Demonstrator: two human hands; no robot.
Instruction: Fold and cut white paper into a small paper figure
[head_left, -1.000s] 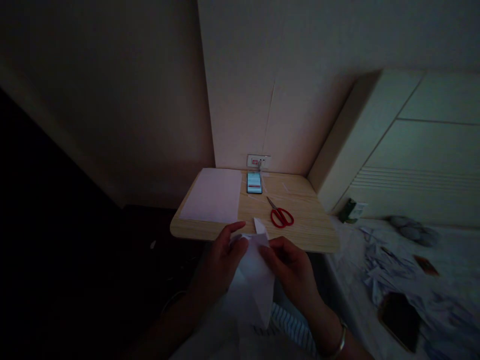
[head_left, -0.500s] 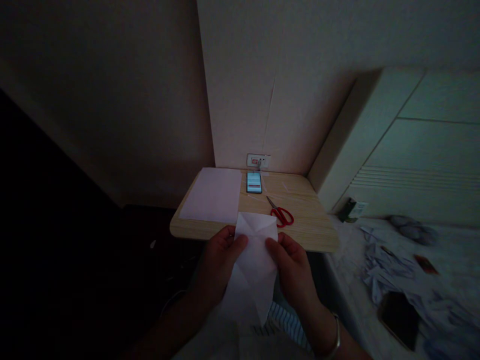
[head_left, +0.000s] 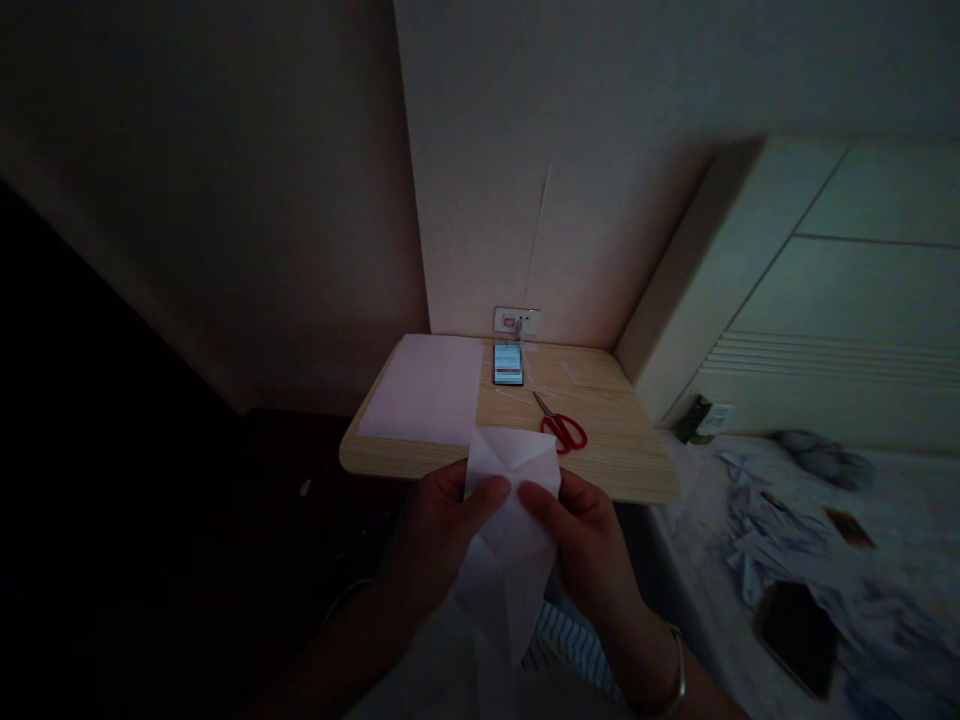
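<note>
A creased white sheet of paper (head_left: 510,540) is held up in front of the table's near edge, with folds crossing near its top. My left hand (head_left: 450,515) grips its left edge, thumb flat on the front and fingers behind. On the opposite edge, my right hand (head_left: 589,525) pinches the paper the same way. The two thumbs lie close together near the middle. Just beyond the paper's top right corner, a pair of scissors (head_left: 561,428) with red handles rests on the table, blades pointing away.
On the wooden table (head_left: 615,440) lie a stack of white paper (head_left: 424,390), a lit phone (head_left: 508,364) and thin paper strips. A wall socket (head_left: 517,321) is behind. To the right, a bed (head_left: 697,500) holds scattered papers and a dark flat object (head_left: 799,635).
Both thumbs have slid inward toward each other across the paper. The sheet's lower part has shifted and its folded top looks slightly wider. Things on the table have stayed put.
</note>
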